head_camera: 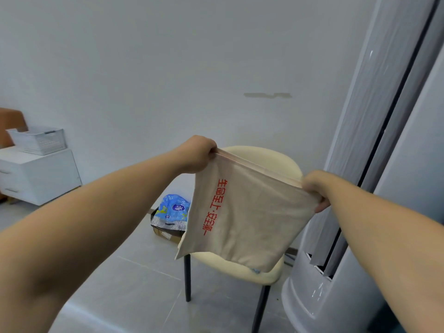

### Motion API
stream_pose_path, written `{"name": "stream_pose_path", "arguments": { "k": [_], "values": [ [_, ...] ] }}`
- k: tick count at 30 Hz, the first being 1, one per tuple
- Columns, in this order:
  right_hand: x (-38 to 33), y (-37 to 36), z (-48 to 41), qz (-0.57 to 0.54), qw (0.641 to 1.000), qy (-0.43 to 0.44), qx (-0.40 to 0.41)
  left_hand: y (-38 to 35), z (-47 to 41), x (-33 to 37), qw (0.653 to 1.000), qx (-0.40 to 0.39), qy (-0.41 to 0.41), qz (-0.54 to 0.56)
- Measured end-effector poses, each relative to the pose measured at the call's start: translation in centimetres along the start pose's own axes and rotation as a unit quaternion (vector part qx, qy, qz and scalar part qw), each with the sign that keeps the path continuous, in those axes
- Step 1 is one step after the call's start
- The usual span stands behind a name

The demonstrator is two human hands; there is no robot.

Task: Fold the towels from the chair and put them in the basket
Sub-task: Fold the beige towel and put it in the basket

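A beige towel (242,219) with red printed characters hangs doubled over in the air in front of a cream chair (276,162). My left hand (195,155) pinches its upper left corner. My right hand (314,188) pinches the upper right corner, and the top edge is stretched taut between them. The towel's lower edge hangs just above the chair seat (240,269) and hides most of it. A white slatted basket (39,140) stands far left on a white cabinet (40,174).
A tall grey floor-standing appliance (336,272) stands close on the right of the chair. Behind the chair, a cardboard box with a blue plastic package (171,212) lies on the grey tiled floor. An orange piece of furniture (9,121) is at the left edge.
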State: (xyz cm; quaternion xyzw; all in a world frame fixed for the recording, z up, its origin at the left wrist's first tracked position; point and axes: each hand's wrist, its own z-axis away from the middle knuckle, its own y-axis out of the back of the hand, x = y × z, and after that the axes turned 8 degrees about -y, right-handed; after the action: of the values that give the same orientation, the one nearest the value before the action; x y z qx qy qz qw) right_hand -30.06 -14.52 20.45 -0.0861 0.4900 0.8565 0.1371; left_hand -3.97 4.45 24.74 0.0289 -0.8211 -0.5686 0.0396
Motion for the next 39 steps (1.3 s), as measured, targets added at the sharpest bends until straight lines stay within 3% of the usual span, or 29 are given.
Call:
{"name": "stream_pose_path", "arguments": {
  "k": [3,9,19,23,24,26,28,30,34,37,39],
  "values": [
    [0.4,0.1,-1.2,0.010,1.000,-0.009,-0.010,0.2,0.0,-0.3,0.999,-0.016,-0.027,-0.021],
    [0.5,-0.1,0.0,0.066,0.995,0.007,0.074,-0.1,0.3,-0.1,0.990,-0.079,-0.043,-0.110],
    [0.9,-0.2,-0.5,0.097,0.987,0.015,0.130,-0.3,1.0,1.4,0.995,-0.059,-0.045,-0.072],
    [-0.3,-0.1,2.0,0.229,0.961,0.059,0.142,-0.1,0.4,1.9,0.999,-0.033,-0.013,0.033],
    [-0.9,-0.3,2.5,0.224,0.962,0.100,0.124,-0.1,0.1,2.0,0.998,-0.018,-0.007,0.066],
    [-2.6,-0.6,3.0,0.069,0.972,0.224,0.035,-0.1,-0.5,2.4,0.994,0.010,-0.006,0.111],
    [-4.1,-1.3,4.1,-0.084,0.941,0.319,-0.080,-0.1,-1.1,2.9,0.989,0.031,-0.004,0.147],
    [-5.6,-2.2,5.1,-0.105,0.909,0.381,-0.132,0.0,-1.6,3.4,0.982,0.044,0.005,0.185],
    [-7.7,-4.1,6.7,-0.111,0.875,0.462,-0.090,-0.1,-1.3,4.0,0.960,0.070,0.046,0.266],
    [-8.1,-4.6,6.6,-0.134,0.875,0.462,-0.060,-0.6,0.0,3.9,0.929,0.094,0.099,0.345],
    [-8.2,-4.6,6.8,-0.160,0.876,0.450,-0.060,-1.5,1.3,3.9,0.928,0.085,0.117,0.342]
  ]
}}
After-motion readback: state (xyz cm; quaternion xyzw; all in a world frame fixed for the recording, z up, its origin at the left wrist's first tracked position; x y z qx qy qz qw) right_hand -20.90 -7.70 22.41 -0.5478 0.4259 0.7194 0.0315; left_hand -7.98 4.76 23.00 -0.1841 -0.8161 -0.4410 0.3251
